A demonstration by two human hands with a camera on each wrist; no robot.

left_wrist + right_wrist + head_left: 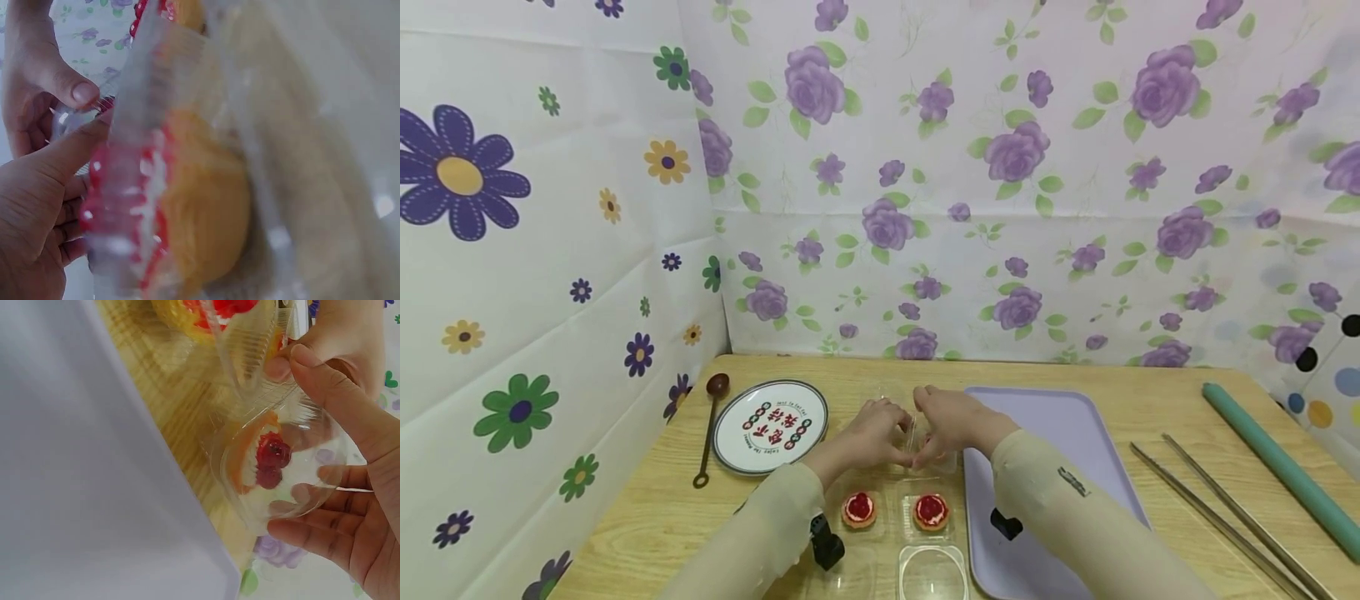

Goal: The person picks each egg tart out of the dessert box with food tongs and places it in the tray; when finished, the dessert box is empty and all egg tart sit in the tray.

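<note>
Figure: a clear box (919, 437), gripped from both sides

The box lay at three o'clock from your left hand (872, 435) and nine from your right hand (958, 423). Both held it, equally near; its long axis could not be told. One tart (270, 464) showed inside; a second tart (931, 511) sat at six o'clock, a third tart (859, 510) at seven. Also counted: one plate (771, 461), one spoon (708, 429), one tray (1052, 417).

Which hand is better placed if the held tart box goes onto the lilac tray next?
Probably the right: the right hand grips the clear box, and its sleeve stretches across the lilac tray; the left hand sits farther off, toward the plate.
</note>
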